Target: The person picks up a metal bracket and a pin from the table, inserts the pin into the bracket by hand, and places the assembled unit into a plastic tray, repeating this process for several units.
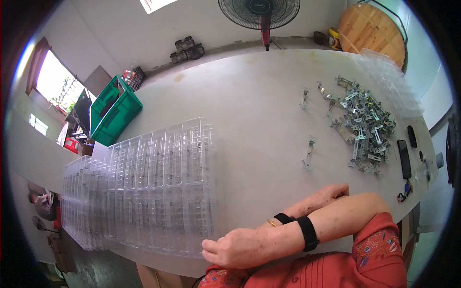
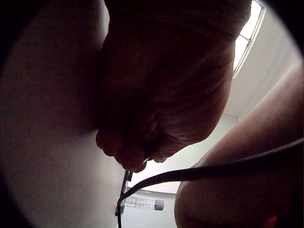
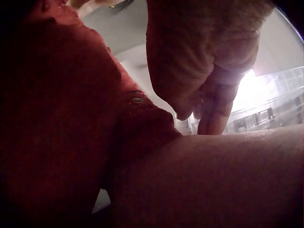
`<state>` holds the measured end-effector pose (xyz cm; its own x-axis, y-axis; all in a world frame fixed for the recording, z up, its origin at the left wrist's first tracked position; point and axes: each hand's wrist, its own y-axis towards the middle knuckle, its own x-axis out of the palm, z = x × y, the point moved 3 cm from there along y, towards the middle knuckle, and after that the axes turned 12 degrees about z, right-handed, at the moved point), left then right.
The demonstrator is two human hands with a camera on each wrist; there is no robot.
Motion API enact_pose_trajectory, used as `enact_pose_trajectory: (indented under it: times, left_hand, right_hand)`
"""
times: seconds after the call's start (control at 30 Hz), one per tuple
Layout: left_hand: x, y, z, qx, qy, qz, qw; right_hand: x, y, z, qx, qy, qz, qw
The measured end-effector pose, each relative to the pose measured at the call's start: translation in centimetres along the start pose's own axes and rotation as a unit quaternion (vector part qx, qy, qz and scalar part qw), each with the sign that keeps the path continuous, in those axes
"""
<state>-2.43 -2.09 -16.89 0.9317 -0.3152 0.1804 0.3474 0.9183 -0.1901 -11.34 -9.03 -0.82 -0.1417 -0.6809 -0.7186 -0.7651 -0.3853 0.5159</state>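
Observation:
The person's forearms are crossed at the near edge of the table. The left hand [image 1: 331,193] rests on the tabletop at the right, fingers loosely curled, with nothing visible in them; its curled fingers also show dark in the left wrist view [image 2: 161,95]. Crossing over, the right hand [image 1: 237,247] lies by the near corner of the clear plastic trays [image 1: 158,187], its fingers relaxed and bent over the left arm near the red sleeve. In the right wrist view the right hand [image 3: 204,61] holds nothing that shows. Beyond the left hand lies a pile of small metal parts [image 1: 367,125].
Two single metal parts, one farther [image 1: 304,98] and one nearer [image 1: 309,153], lie left of the pile. A black phone [image 1: 404,158] sits at the right edge. More clear trays [image 1: 394,84] lie at the far right. A green crate [image 1: 115,113] stands at the left; a fan [image 1: 259,12] stands behind.

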Motion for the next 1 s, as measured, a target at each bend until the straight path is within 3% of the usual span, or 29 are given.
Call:
enact_pose_trajectory:
  times: [0.77, 1.0]
  left_hand:
    - [-3.6, 1.6, 3.6, 0.050, -0.006, 0.072, 0.996]
    - [-4.6, 2.3, 5.1, 0.068, -0.009, 0.091, 0.993]
  right_hand:
    - [0.4, 0.0, 0.1, 0.000, 0.004, 0.030, 1.000]
    - [0.3, 0.1, 0.1, 0.012, 0.007, -0.003, 1.000]
